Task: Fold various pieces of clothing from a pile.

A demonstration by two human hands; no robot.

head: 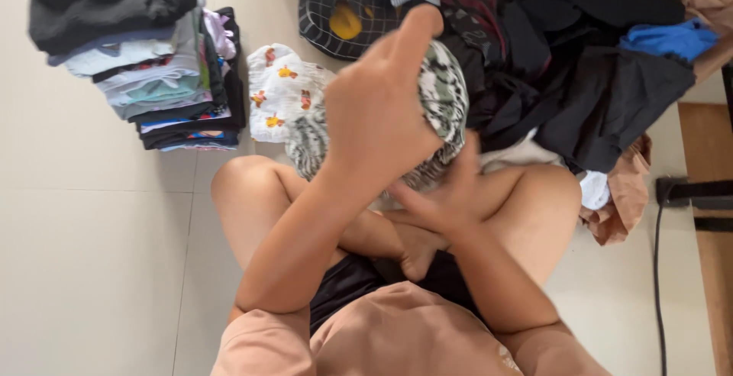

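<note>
I sit cross-legged on a pale tiled floor. My left hand [378, 112] is raised in front of me and grips a black-and-white patterned garment [449, 93], thumb pointing up. The garment bunches around that hand and hangs to my knees. My right hand [443, 204] is lower, just under the garment's bottom edge, with its fingers spread and nothing clearly held. A white cloth with small orange prints [279, 90] lies right behind the garment on the left.
A stack of folded clothes [168, 78] stands at the upper left. A loose heap of mostly dark clothes [580, 78] with a blue piece [672, 40] fills the upper right. A checked dark cushion [324, 9] lies behind. A black cable [658, 269] runs along the floor by wooden furniture [706, 147] at the right.
</note>
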